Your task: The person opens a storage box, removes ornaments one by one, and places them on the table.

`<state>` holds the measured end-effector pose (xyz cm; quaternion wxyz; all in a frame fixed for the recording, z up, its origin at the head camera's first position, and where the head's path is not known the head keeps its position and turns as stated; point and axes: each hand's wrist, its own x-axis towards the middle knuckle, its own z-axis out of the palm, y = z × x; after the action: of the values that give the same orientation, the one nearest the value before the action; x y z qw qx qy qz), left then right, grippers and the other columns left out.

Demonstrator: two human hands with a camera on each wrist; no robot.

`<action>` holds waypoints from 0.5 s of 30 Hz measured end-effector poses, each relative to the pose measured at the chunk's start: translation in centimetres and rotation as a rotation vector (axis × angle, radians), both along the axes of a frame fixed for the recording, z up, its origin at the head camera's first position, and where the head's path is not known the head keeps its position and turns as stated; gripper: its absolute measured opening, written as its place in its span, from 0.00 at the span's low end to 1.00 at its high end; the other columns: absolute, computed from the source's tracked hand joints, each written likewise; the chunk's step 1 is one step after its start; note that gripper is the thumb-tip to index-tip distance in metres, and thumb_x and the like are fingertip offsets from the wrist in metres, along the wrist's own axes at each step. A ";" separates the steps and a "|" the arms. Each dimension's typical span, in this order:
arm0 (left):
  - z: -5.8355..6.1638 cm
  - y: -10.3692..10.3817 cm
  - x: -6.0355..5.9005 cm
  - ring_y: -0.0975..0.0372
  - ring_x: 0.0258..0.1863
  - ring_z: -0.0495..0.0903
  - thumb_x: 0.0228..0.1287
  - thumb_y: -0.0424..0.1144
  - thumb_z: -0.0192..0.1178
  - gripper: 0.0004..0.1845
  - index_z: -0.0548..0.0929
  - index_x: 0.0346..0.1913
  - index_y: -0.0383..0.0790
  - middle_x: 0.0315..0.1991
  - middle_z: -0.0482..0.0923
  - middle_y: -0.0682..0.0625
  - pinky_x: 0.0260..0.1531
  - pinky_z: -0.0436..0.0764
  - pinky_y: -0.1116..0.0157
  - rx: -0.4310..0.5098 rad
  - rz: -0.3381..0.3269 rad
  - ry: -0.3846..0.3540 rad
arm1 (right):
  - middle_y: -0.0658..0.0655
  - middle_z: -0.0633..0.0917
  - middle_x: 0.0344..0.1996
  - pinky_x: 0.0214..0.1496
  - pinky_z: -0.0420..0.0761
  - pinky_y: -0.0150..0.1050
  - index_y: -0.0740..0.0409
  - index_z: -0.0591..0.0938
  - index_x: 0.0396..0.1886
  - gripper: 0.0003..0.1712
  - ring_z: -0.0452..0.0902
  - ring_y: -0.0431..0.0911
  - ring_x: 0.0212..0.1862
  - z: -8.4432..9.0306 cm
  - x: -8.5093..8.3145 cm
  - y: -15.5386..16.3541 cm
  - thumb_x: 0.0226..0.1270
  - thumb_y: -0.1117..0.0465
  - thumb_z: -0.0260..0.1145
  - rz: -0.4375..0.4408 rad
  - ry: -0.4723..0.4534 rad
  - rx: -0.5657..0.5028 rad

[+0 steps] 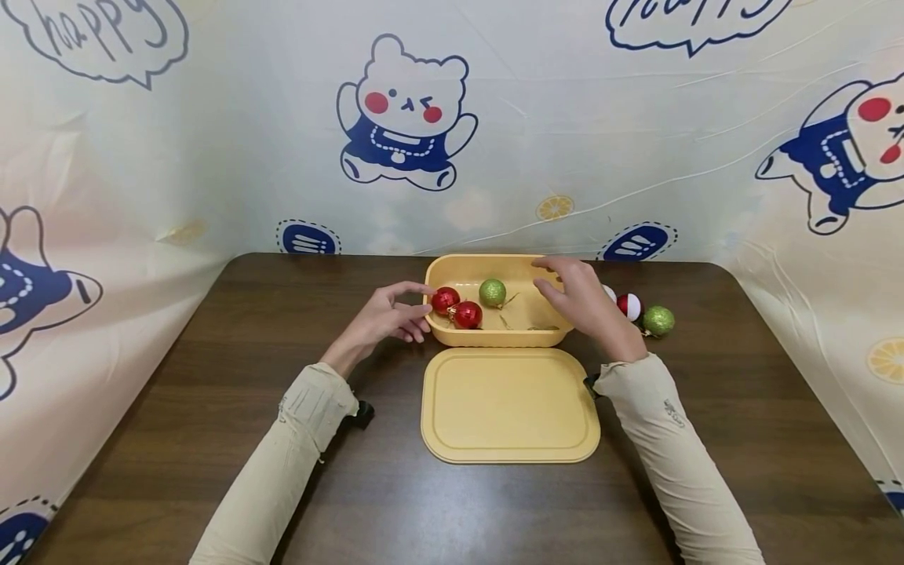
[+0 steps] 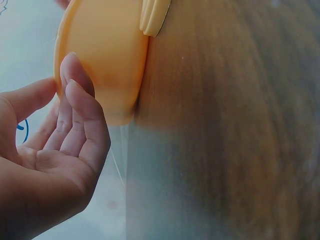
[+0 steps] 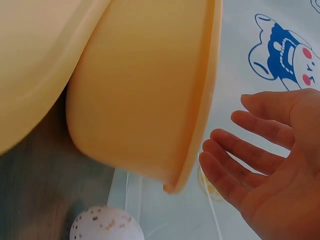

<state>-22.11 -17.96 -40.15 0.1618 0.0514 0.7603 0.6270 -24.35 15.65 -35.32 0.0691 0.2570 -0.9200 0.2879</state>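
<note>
Loading looks under way: your relaxed, empty left hand [image 1: 384,318] touches the rectangular yellow plastic box [image 1: 498,336] holding shiny red baubles [image 1: 457,308], your spread right hand [image 1: 579,302] hovers over its right rim; next, reach the glittery green bauble [image 1: 658,320] right of it.

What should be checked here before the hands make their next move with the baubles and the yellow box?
1. Left hand empty, fingers relaxed by the box edge: ok.
2. Right hand empty, held over the yellow box: ok.
3. Box open, lid flat on the table in front: ok.
4. Two red baubles and one green bauble inside: ok.
5. All baubles boxed: not ok; a red-and-white bauble and a green glitter bauble lie outside.
</note>
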 end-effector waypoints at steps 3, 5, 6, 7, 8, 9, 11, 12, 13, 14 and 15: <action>0.1 0.1 0.0 0.56 0.23 0.83 0.70 0.41 0.63 0.21 0.76 0.64 0.45 0.34 0.84 0.31 0.29 0.85 0.60 -0.001 0.001 -0.001 | 0.68 0.80 0.58 0.61 0.76 0.57 0.68 0.78 0.61 0.21 0.75 0.61 0.60 -0.1 -0.2 -0.6 0.74 0.63 0.62 0.010 0.001 -0.002; 0.1 0.1 0.0 0.56 0.23 0.83 0.70 0.41 0.63 0.22 0.76 0.64 0.44 0.35 0.83 0.30 0.29 0.85 0.60 0.000 0.000 -0.002 | 0.67 0.80 0.57 0.60 0.76 0.56 0.68 0.78 0.61 0.21 0.75 0.60 0.59 -0.2 -0.3 -0.9 0.74 0.62 0.62 0.017 0.002 -0.002; 0.1 0.1 -0.1 0.56 0.23 0.83 0.70 0.41 0.63 0.22 0.76 0.64 0.44 0.36 0.83 0.29 0.29 0.85 0.60 0.001 -0.001 -0.002 | 0.67 0.80 0.57 0.60 0.76 0.56 0.68 0.78 0.61 0.21 0.75 0.60 0.59 -0.3 -0.3 -1.1 0.74 0.62 0.62 0.020 0.002 -0.003; 0.1 0.1 0.0 0.56 0.23 0.83 0.69 0.42 0.64 0.23 0.76 0.64 0.44 0.36 0.83 0.29 0.29 0.85 0.60 0.002 -0.001 -0.003 | 0.67 0.80 0.57 0.60 0.76 0.56 0.68 0.78 0.61 0.21 0.75 0.60 0.59 -0.4 -0.4 -1.2 0.74 0.62 0.62 0.023 0.002 -0.003; 0.1 0.1 0.0 0.56 0.23 0.83 0.69 0.42 0.64 0.23 0.76 0.64 0.44 0.36 0.83 0.28 0.29 0.85 0.61 0.003 -0.001 -0.003 | 0.67 0.80 0.57 0.60 0.76 0.56 0.68 0.78 0.61 0.20 0.75 0.60 0.59 -0.5 -0.5 -1.4 0.74 0.63 0.62 0.026 0.002 -0.005; 0.1 0.1 0.0 0.56 0.23 0.83 0.69 0.43 0.64 0.23 0.76 0.64 0.44 0.37 0.83 0.28 0.29 0.85 0.61 0.004 -0.001 -0.003 | 0.67 0.80 0.57 0.60 0.77 0.56 0.68 0.78 0.61 0.20 0.75 0.59 0.59 -0.6 -0.5 -1.5 0.73 0.63 0.62 0.029 0.004 -0.006; 0.1 0.1 0.0 0.56 0.23 0.83 0.69 0.43 0.65 0.23 0.76 0.64 0.44 0.37 0.82 0.27 0.28 0.85 0.60 0.007 0.000 -0.003 | 0.67 0.81 0.57 0.59 0.77 0.55 0.68 0.78 0.60 0.20 0.76 0.59 0.59 -0.7 -0.6 -1.8 0.73 0.64 0.62 0.038 0.008 -0.010; 0.1 0.1 0.0 0.56 0.23 0.83 0.69 0.43 0.65 0.23 0.76 0.64 0.45 0.37 0.82 0.27 0.28 0.85 0.60 0.006 0.001 -0.002 | 0.67 0.81 0.57 0.59 0.77 0.55 0.69 0.78 0.60 0.20 0.76 0.59 0.59 -0.8 -0.6 -2.0 0.73 0.64 0.62 0.043 0.012 -0.012; 0.2 0.1 0.1 0.56 0.23 0.83 0.69 0.43 0.65 0.23 0.76 0.64 0.45 0.37 0.82 0.27 0.28 0.85 0.60 0.006 0.002 -0.002 | 0.67 0.81 0.57 0.59 0.77 0.55 0.69 0.78 0.60 0.20 0.76 0.59 0.58 -0.8 -0.7 -2.2 0.72 0.64 0.63 0.048 0.016 -0.012; 0.1 0.0 0.1 0.56 0.22 0.83 0.69 0.43 0.65 0.23 0.76 0.64 0.45 0.37 0.82 0.27 0.28 0.85 0.60 0.006 0.002 -0.001 | 0.67 0.81 0.56 0.58 0.77 0.55 0.69 0.79 0.59 0.19 0.76 0.59 0.58 -0.9 -0.7 -2.3 0.72 0.65 0.63 0.054 0.024 -0.011; 0.1 0.0 0.1 0.56 0.22 0.83 0.69 0.43 0.64 0.22 0.76 0.64 0.45 0.37 0.82 0.28 0.28 0.85 0.60 0.005 0.002 -0.001 | 0.67 0.82 0.56 0.58 0.77 0.54 0.70 0.79 0.59 0.19 0.77 0.59 0.58 -1.0 -0.8 -2.5 0.71 0.65 0.63 0.060 0.032 -0.007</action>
<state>-22.05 -17.92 -40.05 0.1614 0.0508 0.7586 0.6293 -25.11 13.15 -36.30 0.0760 0.2886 -0.9096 0.2891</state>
